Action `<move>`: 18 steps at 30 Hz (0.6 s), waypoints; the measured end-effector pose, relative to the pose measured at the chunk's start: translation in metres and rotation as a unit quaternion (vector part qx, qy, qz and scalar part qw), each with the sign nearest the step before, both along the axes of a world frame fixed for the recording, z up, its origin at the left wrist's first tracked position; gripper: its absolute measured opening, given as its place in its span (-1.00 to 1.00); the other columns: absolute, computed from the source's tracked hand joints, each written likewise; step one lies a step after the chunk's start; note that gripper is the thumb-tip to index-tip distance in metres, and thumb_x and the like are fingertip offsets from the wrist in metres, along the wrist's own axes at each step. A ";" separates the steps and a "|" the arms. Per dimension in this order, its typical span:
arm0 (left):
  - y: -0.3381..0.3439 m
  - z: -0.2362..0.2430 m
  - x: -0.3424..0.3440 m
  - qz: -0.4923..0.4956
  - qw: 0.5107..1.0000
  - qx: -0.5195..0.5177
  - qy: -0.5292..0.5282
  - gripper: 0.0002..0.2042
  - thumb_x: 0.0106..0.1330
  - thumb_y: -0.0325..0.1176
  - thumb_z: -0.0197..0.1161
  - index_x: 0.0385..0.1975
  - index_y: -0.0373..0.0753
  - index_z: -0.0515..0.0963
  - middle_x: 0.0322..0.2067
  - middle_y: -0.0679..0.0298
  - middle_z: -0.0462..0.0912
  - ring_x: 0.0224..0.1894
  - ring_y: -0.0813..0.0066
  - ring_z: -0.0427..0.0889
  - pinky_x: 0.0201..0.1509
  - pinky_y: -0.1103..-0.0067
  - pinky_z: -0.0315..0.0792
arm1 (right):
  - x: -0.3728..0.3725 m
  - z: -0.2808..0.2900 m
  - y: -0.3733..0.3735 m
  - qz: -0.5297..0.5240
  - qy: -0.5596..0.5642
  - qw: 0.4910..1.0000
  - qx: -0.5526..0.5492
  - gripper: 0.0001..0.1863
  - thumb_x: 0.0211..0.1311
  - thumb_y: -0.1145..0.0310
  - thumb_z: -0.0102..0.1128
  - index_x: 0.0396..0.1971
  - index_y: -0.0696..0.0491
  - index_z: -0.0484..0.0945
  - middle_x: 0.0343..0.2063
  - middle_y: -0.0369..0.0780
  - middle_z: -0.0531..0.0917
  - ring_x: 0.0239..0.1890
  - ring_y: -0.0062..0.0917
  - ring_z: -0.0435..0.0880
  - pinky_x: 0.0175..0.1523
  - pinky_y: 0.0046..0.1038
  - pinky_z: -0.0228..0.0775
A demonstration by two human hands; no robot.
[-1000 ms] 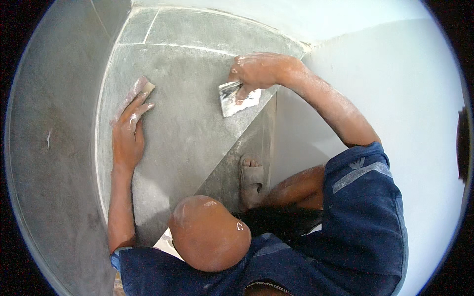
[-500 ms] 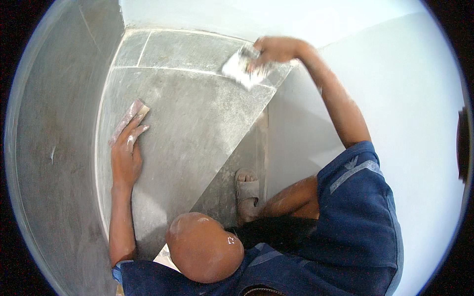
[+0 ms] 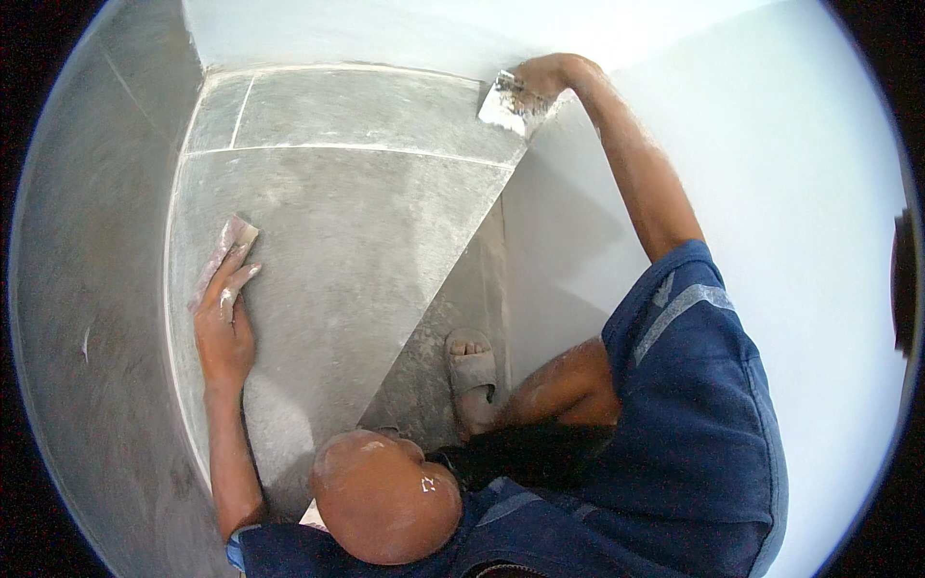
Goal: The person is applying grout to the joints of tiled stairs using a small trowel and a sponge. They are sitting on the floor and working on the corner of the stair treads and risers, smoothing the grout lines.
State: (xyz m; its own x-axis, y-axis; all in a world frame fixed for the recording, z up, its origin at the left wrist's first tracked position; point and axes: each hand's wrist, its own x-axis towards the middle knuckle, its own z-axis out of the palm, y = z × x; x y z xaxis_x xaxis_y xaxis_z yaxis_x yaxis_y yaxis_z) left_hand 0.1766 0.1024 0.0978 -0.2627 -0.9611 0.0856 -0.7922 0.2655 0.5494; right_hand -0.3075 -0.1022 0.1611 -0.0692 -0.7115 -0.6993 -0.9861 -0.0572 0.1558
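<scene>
My left hand (image 3: 227, 337) rests on a grey stone slab (image 3: 328, 250), closed around a dusty reddish-brown flat block (image 3: 224, 252) with a pale end. White dust coats its fingers. At the far right corner of the slab, beside the white walls, my right hand (image 3: 541, 79) grips a white, flat-looking piece with dark smears (image 3: 502, 102). Whether that piece is a rag, a pad or a scraper cannot be made out. It lies at or just over the narrow far strip of stone, and my fingers partly hide it.
Pale joint lines (image 3: 347, 147) cross the slab. Its diagonal edge (image 3: 443, 284) borders a darker floor, where my sandalled foot (image 3: 471, 371) stands. A grey wall (image 3: 96, 279) rises at left, and a white wall (image 3: 790, 241) at right. My bent knee (image 3: 385, 496) is close by.
My right hand has swept the white piece rightward and farther into the corner. The left hand stays with its block at about the same place on the slab. The view has shifted slightly.
</scene>
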 end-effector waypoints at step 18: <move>-0.002 -0.009 0.002 -0.021 0.999 -0.040 0.001 -0.68 0.26 -0.66 -0.11 -0.14 -0.23 0.55 0.11 0.16 0.50 0.24 0.15 0.38 0.35 0.31 0.20 | -0.034 -0.005 0.027 -0.082 -0.088 0.993 0.003 -0.47 0.00 0.21 0.37 -0.01 0.13 0.53 -0.17 -0.13 0.67 -0.11 -0.38 0.62 0.02 -0.31 0.46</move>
State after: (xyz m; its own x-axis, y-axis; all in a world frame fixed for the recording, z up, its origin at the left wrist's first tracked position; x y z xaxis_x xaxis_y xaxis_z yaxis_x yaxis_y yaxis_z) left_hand 0.1789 0.1007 0.0886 -0.3016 -0.9395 0.1624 -0.7784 0.3410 0.5271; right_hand -0.3420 -0.0753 0.1562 -0.0611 -0.6962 -0.7153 -0.9941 0.1064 -0.0187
